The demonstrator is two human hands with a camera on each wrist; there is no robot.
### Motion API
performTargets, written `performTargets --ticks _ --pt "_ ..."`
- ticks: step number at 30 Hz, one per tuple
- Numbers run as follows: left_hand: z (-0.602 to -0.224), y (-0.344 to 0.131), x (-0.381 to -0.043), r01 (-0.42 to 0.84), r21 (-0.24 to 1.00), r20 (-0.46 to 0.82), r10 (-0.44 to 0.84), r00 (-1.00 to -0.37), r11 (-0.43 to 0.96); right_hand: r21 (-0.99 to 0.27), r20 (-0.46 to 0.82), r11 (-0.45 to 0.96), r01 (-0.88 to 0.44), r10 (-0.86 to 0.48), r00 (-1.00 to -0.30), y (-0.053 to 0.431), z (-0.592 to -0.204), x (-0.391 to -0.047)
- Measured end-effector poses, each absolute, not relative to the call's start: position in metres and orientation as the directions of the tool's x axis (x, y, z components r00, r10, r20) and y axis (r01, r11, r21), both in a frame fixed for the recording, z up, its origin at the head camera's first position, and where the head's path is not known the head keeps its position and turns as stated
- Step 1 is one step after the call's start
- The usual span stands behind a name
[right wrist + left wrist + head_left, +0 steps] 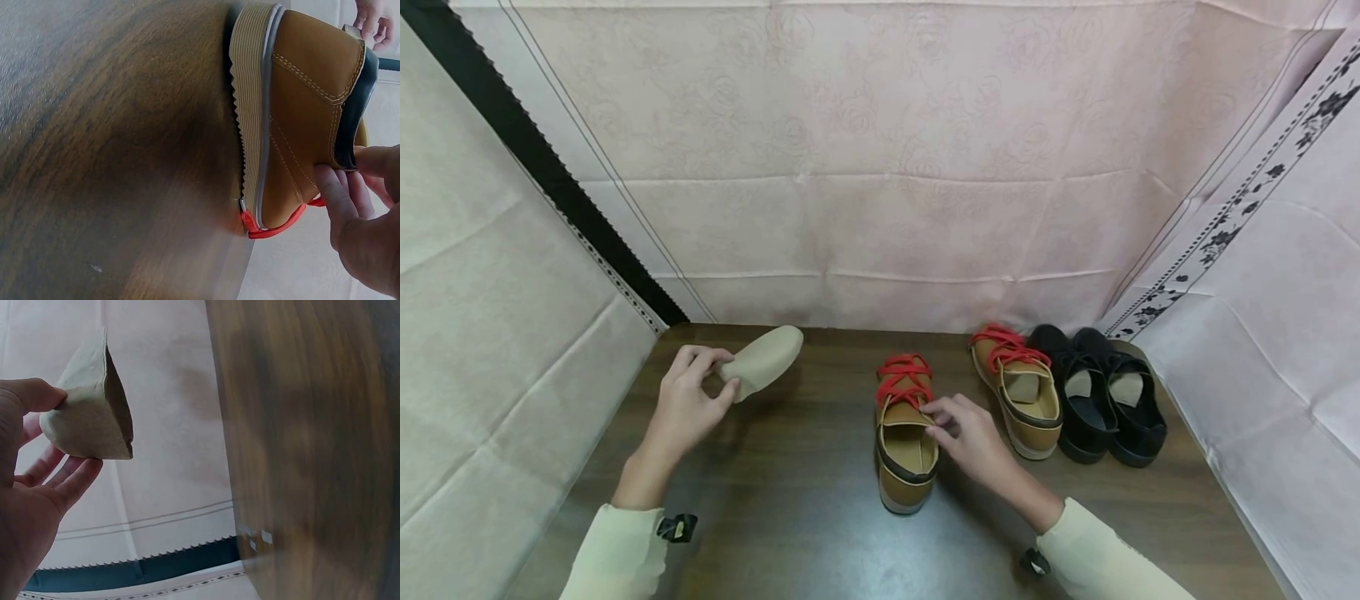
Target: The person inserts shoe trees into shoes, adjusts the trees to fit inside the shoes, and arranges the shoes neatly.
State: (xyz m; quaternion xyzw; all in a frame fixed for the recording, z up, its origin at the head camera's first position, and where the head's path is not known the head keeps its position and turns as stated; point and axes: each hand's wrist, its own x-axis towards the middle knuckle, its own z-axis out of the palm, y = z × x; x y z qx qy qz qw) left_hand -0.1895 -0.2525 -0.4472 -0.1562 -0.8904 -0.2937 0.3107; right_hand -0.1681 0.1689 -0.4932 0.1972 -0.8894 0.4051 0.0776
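So my right hand (972, 437) is on the nearest tan shoe (905, 437), the one with red laces (903, 379), fingers pinching the upper edge by the opening on its right side. From the right wrist view my fingertips (334, 200) press flat against the tan leather side, thumb over the dark collar rim. That shoe sits flat on the dark wood tabletop (790, 500), roughly in the middle, toe pointing away from me.

My left hand (688, 404) is off to the left, raised a bit above the tabletop, gripping a beige shoe insert (765, 360) by its end between thumb and fingers. The rest of it sticks out up and to the right, clear of everything else and well apart from the shoe.

Further back on the right is the second tan shoe (1018, 392), same red laces, with some pale stuffing inside. Just beside it is a pair of black shoes (1101, 400), side by side, also with pale stuffing. Behind all that hangs a pinkish cloth backdrop (880, 167).
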Motion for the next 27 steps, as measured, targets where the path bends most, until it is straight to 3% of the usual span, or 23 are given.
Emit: performTargets --ticks 27 --pt "-0.426 -0.205 -0.172 0.613 0.398 0.652 0.259 -0.713 0.683 -0.722 0.257 0.586 -0.368 -0.266 -0.929 0.170 -0.492 -0.168"
